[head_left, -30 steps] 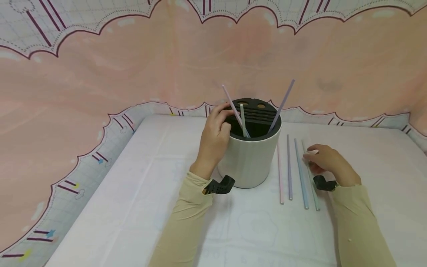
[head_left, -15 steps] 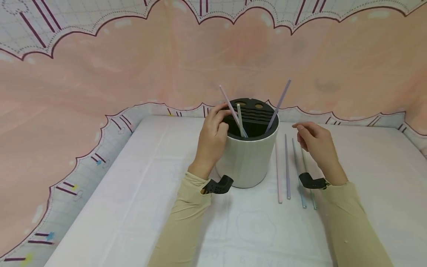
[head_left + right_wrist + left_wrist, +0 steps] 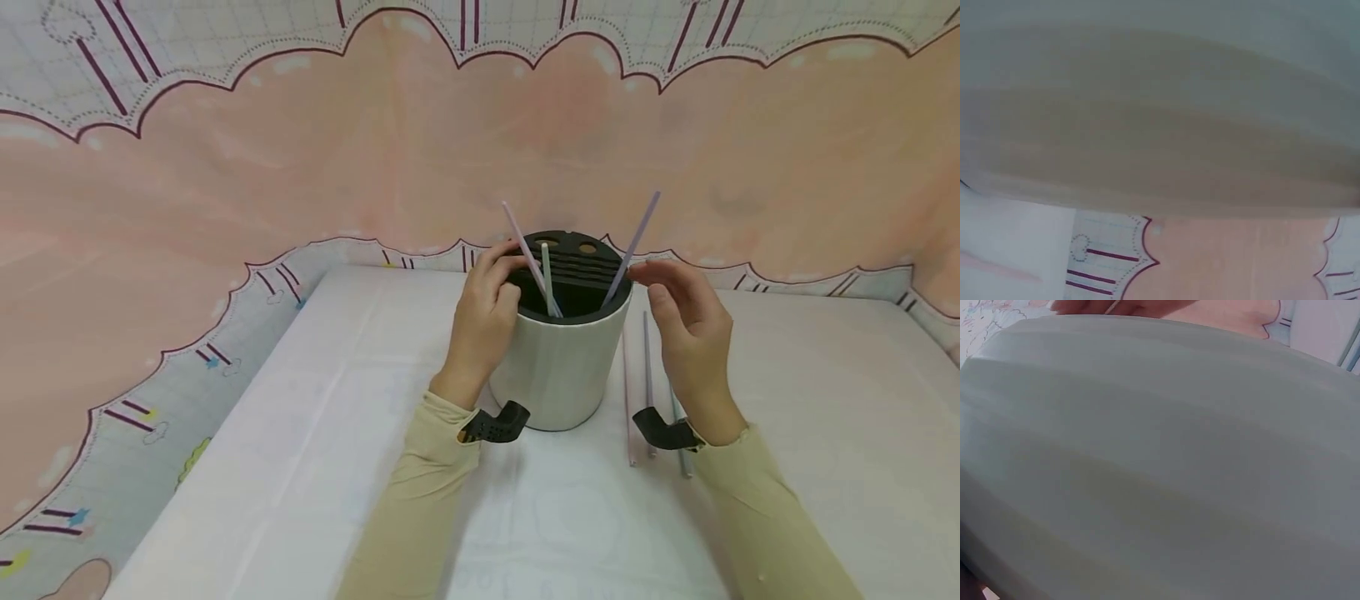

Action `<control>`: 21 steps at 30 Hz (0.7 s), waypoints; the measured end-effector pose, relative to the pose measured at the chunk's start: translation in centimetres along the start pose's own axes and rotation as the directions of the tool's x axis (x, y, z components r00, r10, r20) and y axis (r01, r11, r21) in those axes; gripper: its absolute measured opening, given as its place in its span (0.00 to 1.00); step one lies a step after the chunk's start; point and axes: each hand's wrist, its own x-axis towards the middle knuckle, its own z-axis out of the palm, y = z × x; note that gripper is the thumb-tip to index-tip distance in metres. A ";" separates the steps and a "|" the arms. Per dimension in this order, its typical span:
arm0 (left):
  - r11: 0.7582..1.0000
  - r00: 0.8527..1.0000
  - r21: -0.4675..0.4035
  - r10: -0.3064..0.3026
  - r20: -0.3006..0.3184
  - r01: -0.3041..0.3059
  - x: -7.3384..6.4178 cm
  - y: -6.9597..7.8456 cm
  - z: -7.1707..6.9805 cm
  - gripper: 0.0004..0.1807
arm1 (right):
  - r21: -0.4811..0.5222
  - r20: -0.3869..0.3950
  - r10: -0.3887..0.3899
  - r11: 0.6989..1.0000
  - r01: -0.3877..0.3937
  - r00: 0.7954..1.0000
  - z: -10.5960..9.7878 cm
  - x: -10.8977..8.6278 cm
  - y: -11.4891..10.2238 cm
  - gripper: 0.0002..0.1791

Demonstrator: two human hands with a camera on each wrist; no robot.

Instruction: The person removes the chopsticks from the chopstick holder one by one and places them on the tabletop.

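A white cylindrical utensil holder [image 3: 558, 371] with a black slotted top stands on the table. My left hand [image 3: 483, 325] grips its left rim, fingers hooked over the edge and thumb outside. At the right rim is my right hand [image 3: 693, 333], fingertips right at the edge and thumb apart from them. Out of the opening lean a pink stick [image 3: 522, 239], a short pale green stick [image 3: 546, 275] and a purple stick [image 3: 634, 242]. The holder's wall [image 3: 1166, 456] fills most of the left wrist view, and its wall [image 3: 1147, 119] fills much of the right wrist view.
Right of the holder, a pink stick [image 3: 629, 400], a purple stick [image 3: 647, 358] and a blue stick [image 3: 682, 433] lie on the white table [image 3: 300, 467], partly behind my right hand and wrist camera. A peach patterned cloth [image 3: 420, 150] hangs behind.
My right hand has moved left and up from the sticks on the table to the holder's right rim. The left hand keeps its hold.
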 end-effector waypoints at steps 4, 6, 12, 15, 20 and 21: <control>1.000 1.000 -0.013 0.004 0.001 -0.004 -0.2 0.0 0.2 0.21 | 0.011 0.119 -0.011 1.000 0.010 0.993 0.2 -0.4 -0.8 0.21; 1.000 1.000 -0.013 0.009 0.006 -0.009 -0.3 0.1 0.4 0.21 | -0.006 0.168 -0.020 1.000 0.021 0.986 0.3 -0.6 -0.9 0.24; 1.000 1.000 -0.008 0.026 -0.004 -0.026 -0.4 0.3 0.6 0.22 | 0.016 0.163 -0.031 0.999 0.028 0.986 1.3 -1.4 -0.6 0.27; 1.000 0.999 -0.009 0.030 -0.011 -0.030 -0.3 0.2 0.5 0.22 | 0.075 0.095 -0.015 0.997 0.008 0.995 2.3 -1.9 -0.4 0.26; 1.000 1.000 0.000 0.015 -0.005 -0.015 -0.2 0.0 0.0 0.22 | 0.099 -0.021 0.023 0.995 -0.021 1.000 3.9 -2.2 -0.3 0.21; 1.000 1.000 0.002 0.015 -0.005 -0.015 -0.1 0.0 -0.1 0.22 | 0.086 -0.033 0.027 0.996 -0.024 0.999 4.0 -2.1 -0.2 0.19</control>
